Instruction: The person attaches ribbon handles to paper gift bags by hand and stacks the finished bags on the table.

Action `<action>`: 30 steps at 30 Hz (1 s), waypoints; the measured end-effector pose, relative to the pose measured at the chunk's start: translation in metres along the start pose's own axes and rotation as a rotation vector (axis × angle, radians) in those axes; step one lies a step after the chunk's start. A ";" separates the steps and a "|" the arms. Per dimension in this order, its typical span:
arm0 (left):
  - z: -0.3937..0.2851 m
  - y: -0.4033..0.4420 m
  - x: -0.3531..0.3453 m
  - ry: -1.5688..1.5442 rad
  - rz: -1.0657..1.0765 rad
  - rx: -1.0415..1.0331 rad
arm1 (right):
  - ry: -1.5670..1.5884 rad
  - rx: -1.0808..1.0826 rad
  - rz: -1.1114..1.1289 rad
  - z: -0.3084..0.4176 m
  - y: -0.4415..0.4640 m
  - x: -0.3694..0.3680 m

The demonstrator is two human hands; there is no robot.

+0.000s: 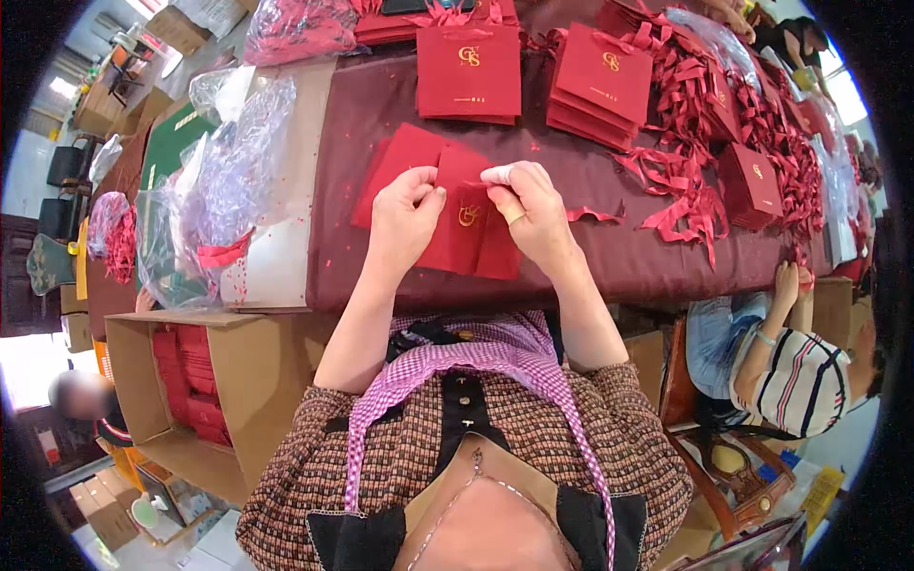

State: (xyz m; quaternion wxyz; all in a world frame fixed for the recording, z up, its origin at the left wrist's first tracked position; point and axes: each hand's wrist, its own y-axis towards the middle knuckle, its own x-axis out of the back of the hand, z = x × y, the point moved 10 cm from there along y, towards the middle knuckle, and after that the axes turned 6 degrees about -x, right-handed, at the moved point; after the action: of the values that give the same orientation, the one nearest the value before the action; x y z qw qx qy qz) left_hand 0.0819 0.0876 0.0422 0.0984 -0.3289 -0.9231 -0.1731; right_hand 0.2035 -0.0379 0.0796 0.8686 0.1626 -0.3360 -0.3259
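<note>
A red paper gift bag [466, 228] with a gold logo lies in front of me, tilted on the table. My left hand [407, 217] is closed in a pinch at its upper left edge. My right hand [535, 214], with white tape on a finger and a tan wrap on the thumb, pinches a bit of red ribbon [470, 184] at the bag's upper edge. The fingertips partly hide the ribbon. Beneath the bag and to its left lie more flat red bags [386, 181]. A loose ribbon [598, 213] trails to the right of my right hand.
Stacked red bags [468, 81] and another stack [600, 86] stand farther back. Tangled ribbons [685, 195] cover the maroon cloth [609, 262] at right. Clear plastic [248, 143] lies left. A cardboard box [276, 400] holds red bags. A person in a striped shirt [800, 381] sits at right.
</note>
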 end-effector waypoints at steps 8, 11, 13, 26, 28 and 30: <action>-0.004 -0.004 -0.003 -0.096 0.037 0.061 | -0.003 -0.054 0.054 0.007 0.000 -0.007; -0.006 -0.006 -0.003 -0.098 0.032 0.051 | -0.078 -0.056 0.087 0.004 -0.002 -0.011; -0.002 -0.007 -0.006 -0.065 0.083 0.079 | -0.081 -0.047 0.054 0.005 -0.001 -0.009; -0.019 -0.011 -0.007 -0.022 0.052 -0.041 | -0.126 -0.015 0.044 0.016 0.007 -0.013; -0.019 -0.011 -0.008 -0.026 0.058 -0.023 | -0.128 -0.018 0.043 0.016 0.007 -0.012; -0.020 -0.011 -0.008 -0.025 0.041 -0.052 | -0.129 -0.020 0.040 0.017 0.007 -0.011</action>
State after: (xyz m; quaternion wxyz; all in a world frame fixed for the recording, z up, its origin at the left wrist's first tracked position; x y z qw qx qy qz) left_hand 0.0822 0.0671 0.0557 0.0817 -0.3525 -0.9125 -0.1908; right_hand 0.1889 -0.0259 0.0904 0.8532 0.1256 -0.3911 -0.3215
